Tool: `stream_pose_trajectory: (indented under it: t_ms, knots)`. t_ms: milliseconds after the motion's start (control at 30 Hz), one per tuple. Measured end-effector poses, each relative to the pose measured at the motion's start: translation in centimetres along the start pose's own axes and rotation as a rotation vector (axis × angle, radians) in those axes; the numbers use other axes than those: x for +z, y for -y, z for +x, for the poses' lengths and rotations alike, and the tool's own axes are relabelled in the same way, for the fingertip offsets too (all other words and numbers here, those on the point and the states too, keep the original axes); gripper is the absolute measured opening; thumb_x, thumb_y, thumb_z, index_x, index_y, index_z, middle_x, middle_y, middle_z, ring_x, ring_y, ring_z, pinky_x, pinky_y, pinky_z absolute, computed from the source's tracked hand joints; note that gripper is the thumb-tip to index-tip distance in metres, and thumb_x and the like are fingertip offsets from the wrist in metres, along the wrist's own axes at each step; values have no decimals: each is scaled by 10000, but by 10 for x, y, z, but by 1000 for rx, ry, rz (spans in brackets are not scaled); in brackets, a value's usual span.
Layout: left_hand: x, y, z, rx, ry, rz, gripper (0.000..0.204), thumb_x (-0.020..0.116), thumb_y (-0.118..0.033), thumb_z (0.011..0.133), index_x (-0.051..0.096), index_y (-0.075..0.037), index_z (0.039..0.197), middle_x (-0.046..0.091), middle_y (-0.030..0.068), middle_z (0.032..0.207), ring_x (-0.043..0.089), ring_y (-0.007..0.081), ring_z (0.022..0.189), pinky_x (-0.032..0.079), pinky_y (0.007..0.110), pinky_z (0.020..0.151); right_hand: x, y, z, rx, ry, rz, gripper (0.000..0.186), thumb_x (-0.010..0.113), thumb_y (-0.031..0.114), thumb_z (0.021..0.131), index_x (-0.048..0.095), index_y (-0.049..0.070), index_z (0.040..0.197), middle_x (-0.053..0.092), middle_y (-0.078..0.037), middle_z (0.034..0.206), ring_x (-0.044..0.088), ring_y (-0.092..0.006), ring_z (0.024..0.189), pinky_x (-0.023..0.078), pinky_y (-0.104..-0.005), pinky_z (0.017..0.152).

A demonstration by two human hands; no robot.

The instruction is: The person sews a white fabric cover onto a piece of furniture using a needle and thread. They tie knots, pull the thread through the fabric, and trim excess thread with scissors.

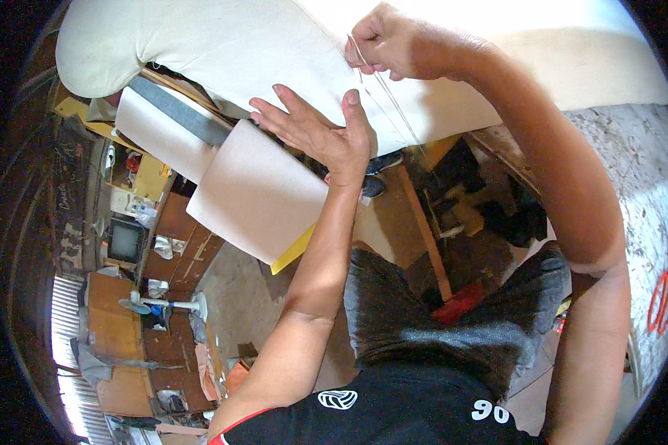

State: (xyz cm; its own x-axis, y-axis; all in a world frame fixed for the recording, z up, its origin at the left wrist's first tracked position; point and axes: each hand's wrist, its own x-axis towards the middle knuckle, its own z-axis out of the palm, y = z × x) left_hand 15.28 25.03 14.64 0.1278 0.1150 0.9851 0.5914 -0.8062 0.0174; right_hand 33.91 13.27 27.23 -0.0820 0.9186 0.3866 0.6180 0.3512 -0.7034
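Note:
My right hand [395, 49] is raised over a large padded piece covered in off-white fabric [230, 44]. Its fingers are pinched together on a pale thread [395, 105]. Several strands of the thread slant down from the fingers past the lower edge of the padded piece. A thin, straight end sticks up beside the fingertips; whether it is a needle I cannot tell. My left hand [321, 142] is open, fingers spread and palm turned up, below and left of the right hand. Nothing lies in it, and it is just in front of the fabric edge.
Light-coloured flat cushions [263, 189] lie beyond my left forearm. Red-handled scissors [661, 302] rest on a worn white surface at the right. A fan [174, 304] and a small screen [125, 239] stand at the left. Dark scraps [508, 215] and a wooden bar [423, 230] are below.

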Motion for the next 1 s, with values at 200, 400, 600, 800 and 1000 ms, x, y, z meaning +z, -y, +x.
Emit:
stream_pose_trajectory:
  t_ms: [200,400,600,800,1000]
  knots:
    - [-6,-2,4,-20,24,-17,957,665,-500,898,166,-100,1610,8,328,1627,-8,561,1484,69,679,1150,27,-17,5,59,-183,297,272,643,327,908,671,59,878,650,-17,827,582,-84,753,490,-251,651]
    - [-43,-27,1,-73,81,-75,588,628,-352,968,476,-34,1439,343,267,1500,292,454,1402,234,590,1126,34,-38,14,-152,-166,189,255,623,269,940,676,20,925,656,-35,823,595,-106,748,486,-267,678]
    - [-52,-72,-8,-901,492,-864,286,541,-213,1045,637,24,1174,687,87,910,618,163,752,494,301,709,29,-36,12,-51,-134,297,274,588,261,974,658,28,1100,695,-56,852,573,-111,710,477,-277,661]
    - [-50,-77,9,-1295,535,-1158,262,506,-198,1055,624,7,1167,709,98,909,615,135,680,498,277,641,30,1,-27,181,-181,438,387,576,311,999,581,47,1281,634,-11,767,520,-91,660,462,-264,625]
    - [-50,-79,17,-1498,480,-1381,285,485,-200,1056,569,-14,1255,717,102,1027,646,162,761,550,301,692,50,-24,-48,83,-287,398,299,608,252,1006,641,66,1238,582,31,709,532,-56,652,444,-225,595]
